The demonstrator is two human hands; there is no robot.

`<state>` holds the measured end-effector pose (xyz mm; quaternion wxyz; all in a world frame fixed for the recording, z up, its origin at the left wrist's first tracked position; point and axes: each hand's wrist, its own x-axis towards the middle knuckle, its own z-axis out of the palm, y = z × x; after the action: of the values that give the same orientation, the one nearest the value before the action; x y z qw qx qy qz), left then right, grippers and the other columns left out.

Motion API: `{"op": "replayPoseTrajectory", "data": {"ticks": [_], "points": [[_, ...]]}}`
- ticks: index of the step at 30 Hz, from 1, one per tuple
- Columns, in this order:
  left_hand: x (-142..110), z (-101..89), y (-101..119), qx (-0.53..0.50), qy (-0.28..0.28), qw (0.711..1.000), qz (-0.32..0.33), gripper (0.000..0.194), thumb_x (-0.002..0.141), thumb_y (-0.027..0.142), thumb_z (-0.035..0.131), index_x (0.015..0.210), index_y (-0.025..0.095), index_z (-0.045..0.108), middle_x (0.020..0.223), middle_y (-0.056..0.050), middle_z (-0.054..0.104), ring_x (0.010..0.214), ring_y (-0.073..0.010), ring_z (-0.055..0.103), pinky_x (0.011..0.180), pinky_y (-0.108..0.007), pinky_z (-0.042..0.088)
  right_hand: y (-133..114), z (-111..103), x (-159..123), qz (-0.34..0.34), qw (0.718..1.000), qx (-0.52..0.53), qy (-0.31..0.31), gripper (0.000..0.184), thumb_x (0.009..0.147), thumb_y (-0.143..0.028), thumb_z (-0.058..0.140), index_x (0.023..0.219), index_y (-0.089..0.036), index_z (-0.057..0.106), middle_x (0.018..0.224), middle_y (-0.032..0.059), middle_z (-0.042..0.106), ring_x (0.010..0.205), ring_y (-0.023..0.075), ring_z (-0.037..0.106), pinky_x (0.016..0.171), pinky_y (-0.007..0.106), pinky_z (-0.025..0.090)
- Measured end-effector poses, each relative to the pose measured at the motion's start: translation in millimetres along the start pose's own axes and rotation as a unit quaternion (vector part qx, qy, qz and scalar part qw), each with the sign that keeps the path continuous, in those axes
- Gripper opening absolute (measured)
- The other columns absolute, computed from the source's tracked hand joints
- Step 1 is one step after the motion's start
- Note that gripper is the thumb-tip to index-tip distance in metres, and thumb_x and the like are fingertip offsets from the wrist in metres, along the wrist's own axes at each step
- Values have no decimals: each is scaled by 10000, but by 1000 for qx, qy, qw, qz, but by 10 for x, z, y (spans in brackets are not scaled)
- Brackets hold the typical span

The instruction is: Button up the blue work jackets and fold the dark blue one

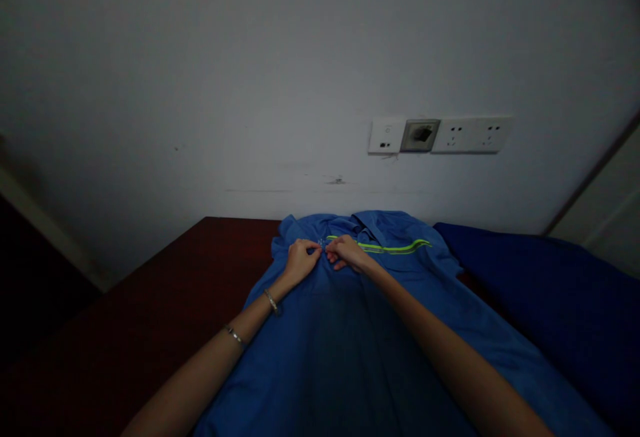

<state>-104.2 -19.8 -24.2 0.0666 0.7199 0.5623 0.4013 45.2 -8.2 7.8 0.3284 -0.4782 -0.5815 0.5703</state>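
Note:
A blue shirt (345, 330) with a bright yellow-green stripe across its upper part lies spread out, its collar end toward the wall. My left hand (302, 257) is closed in a pinch on the shirt's upper left part, beside a small pale mark. Close by, its fingertips almost meeting the left ones, my right hand (345, 252) also pinches the cloth, just below the stripe. Anything small between the fingertips is hidden. Two silvery bracelets circle my left wrist and forearm.
The shirt rests on a dark reddish-brown wooden surface (200, 270). Dark blue cloth (540, 290) lies to the right. Behind stands a pale wall (240, 90) with a row of socket plates (467, 136). The room is dim.

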Motion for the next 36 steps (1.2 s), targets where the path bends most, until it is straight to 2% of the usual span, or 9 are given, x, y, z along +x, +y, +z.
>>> {"op": "replayPoseTrajectory", "data": {"ticks": [7, 15, 21, 26, 31, 36], "points": [[-6, -21, 34, -6, 10, 1000, -9, 135, 736, 185, 582, 792, 171, 704, 828, -44, 695, 821, -182, 592, 791, -323, 438, 9, -12, 8, -3, 1000, -4, -9, 99, 716, -106, 493, 633, -120, 545, 525, -4, 533, 442, 79, 493, 362, 181, 454], [7, 4, -35, -6, 7, 1000, -25, 144, 739, 180, 566, 791, 165, 700, 825, -45, 692, 816, -176, 594, 787, -318, 437, 19, -13, 32, -24, 999, -39, -13, 127, 725, -96, 506, 604, -121, 537, 517, -9, 524, 441, 75, 499, 348, 167, 447], [-3, -11, -24, -9, 3, 1000, -15, 143, 746, 167, 559, 786, 163, 697, 828, -44, 693, 816, -172, 594, 799, -316, 434, -6, -25, 23, -21, 996, -81, -11, 137, 751, -92, 497, 627, -124, 546, 489, -16, 525, 422, 68, 488, 347, 157, 448], [-23, 1, -55, -10, 5, 1000, 6, 136, 746, 164, 564, 791, 162, 693, 832, -45, 691, 816, -172, 594, 796, -315, 438, 12, -40, 31, -30, 994, -102, -15, 125, 762, -157, 555, 640, -130, 553, 465, -26, 524, 413, 70, 508, 330, 144, 432], [-40, 34, -99, -1, 2, 1000, 28, 151, 734, 131, 561, 806, 166, 688, 846, -41, 691, 833, -171, 591, 817, -323, 434, 57, -85, 81, -72, 983, -161, 46, 248, 791, -289, 550, 593, -139, 554, 414, -25, 501, 350, 63, 469, 291, 141, 395], [-31, 33, -106, 5, -4, 1000, 22, 174, 710, 117, 571, 825, 174, 689, 850, -34, 691, 840, -173, 592, 822, -329, 437, 21, -141, 86, -114, 973, -177, 94, 261, 806, -294, 492, 604, -145, 563, 450, -16, 522, 366, 76, 489, 310, 151, 385]]}}
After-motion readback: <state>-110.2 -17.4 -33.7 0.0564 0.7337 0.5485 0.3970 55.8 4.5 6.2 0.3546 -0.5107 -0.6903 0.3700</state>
